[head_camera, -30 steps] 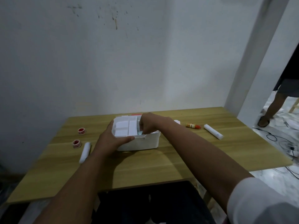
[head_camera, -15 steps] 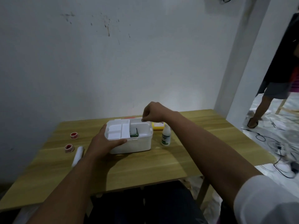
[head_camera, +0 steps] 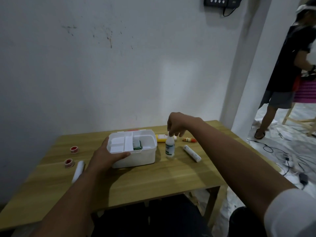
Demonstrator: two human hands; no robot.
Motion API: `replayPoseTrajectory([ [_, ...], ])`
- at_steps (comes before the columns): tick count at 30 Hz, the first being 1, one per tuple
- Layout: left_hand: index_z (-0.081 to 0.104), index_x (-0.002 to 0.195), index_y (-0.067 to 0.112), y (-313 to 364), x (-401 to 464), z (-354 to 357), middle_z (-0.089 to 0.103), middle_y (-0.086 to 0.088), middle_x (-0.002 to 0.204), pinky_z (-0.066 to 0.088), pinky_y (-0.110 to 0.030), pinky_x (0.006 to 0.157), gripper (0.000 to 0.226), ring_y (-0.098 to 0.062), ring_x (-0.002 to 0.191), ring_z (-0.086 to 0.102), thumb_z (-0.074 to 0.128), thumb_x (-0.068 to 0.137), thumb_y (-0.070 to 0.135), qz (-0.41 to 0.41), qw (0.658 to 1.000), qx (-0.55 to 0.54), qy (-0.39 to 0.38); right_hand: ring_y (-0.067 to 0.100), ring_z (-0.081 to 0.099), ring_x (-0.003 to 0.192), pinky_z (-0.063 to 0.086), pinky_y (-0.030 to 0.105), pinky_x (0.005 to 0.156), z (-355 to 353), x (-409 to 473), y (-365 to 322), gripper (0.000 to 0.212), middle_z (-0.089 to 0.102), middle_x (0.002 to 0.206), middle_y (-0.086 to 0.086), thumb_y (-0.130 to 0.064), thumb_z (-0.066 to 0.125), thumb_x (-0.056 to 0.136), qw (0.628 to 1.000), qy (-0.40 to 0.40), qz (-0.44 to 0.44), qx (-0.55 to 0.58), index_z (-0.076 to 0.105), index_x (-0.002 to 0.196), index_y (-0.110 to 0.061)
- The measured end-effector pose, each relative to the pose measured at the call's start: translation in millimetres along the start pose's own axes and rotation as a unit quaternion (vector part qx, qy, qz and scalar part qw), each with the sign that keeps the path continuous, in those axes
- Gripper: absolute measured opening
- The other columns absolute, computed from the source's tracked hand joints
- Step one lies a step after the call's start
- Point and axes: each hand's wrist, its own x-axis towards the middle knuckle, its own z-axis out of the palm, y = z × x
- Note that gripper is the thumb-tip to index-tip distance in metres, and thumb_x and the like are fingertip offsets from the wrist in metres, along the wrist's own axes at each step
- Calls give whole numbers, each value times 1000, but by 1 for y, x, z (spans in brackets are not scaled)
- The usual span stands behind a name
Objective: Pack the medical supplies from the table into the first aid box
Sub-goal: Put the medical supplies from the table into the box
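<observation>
The white first aid box (head_camera: pixel 136 159) stands open on the wooden table (head_camera: pixel 153 182), with a green-and-white packet (head_camera: pixel 137 145) inside. My left hand (head_camera: pixel 106 156) grips the box's near left corner, thumb on the rim. My right hand (head_camera: pixel 177 124) hangs over a small white bottle (head_camera: pixel 170 147) that stands upright just right of the box, fingertips pinching its cap. A yellow bottle (head_camera: pixel 161 138) lies behind it. A small orange tube (head_camera: pixel 189 139) and a white roll (head_camera: pixel 192 153) lie further right.
Two red-and-white tape rolls (head_camera: pixel 74 149) (head_camera: pixel 69 163) and another white roll (head_camera: pixel 78 171) lie left of the box. A white wall backs the table. A person (head_camera: pixel 289 69) stands in the doorway at right, with cables (head_camera: pixel 282 158) on the floor.
My right hand has come out of the box and moved right onto the small white bottle's cap. My head has lifted, showing more wall and doorway. My left hand stays on the box.
</observation>
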Motion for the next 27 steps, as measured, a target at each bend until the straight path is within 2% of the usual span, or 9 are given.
replayPoseTrajectory([
  [5,37,152,45,2,-2,2,53,7,150,55,-41,92,115,-20,125,52,92,54,70,12,1000,-10,1,21,78,75,66,39,66,-37,1,-26,16,77,86,16,-9,80,84,991,81,-52,95,75,96,0],
  [9,34,157,41,-2,-1,2,53,7,150,56,-44,94,125,-21,127,52,90,50,75,10,1000,-10,6,22,78,75,66,39,64,-39,12,-50,17,76,85,15,-8,79,83,981,117,-84,131,74,97,1],
  [13,33,158,39,-1,0,4,52,7,151,55,-42,94,124,-18,126,51,91,53,71,9,1000,-5,13,25,77,74,65,38,61,-5,38,-62,23,75,88,17,-8,80,83,983,108,-90,117,73,102,3],
  [16,34,156,39,0,-1,6,53,8,147,52,-33,83,114,-14,119,48,93,61,59,17,1000,-10,15,25,75,74,64,32,60,30,56,-62,27,74,96,15,-10,80,83,987,103,-90,85,73,107,0],
  [20,35,154,42,3,-3,6,52,16,134,48,-26,75,109,-13,117,49,94,64,55,20,1000,-17,17,23,68,98,57,32,81,59,70,-59,30,73,110,8,-17,80,82,988,107,-110,16,75,110,-8],
  [24,34,155,42,3,-3,6,50,17,131,49,-29,78,110,-14,118,48,94,64,53,13,999,-25,19,20,61,94,49,30,72,56,74,-56,35,68,109,5,-17,82,79,991,76,-110,-10,73,112,-11],
  [27,34,155,41,3,-4,6,49,17,130,49,-30,78,109,-13,117,48,94,65,52,12,999,-24,24,22,64,93,56,32,72,50,75,-52,41,66,106,3,-25,82,81,992,49,-106,39,72,118,-10],
])
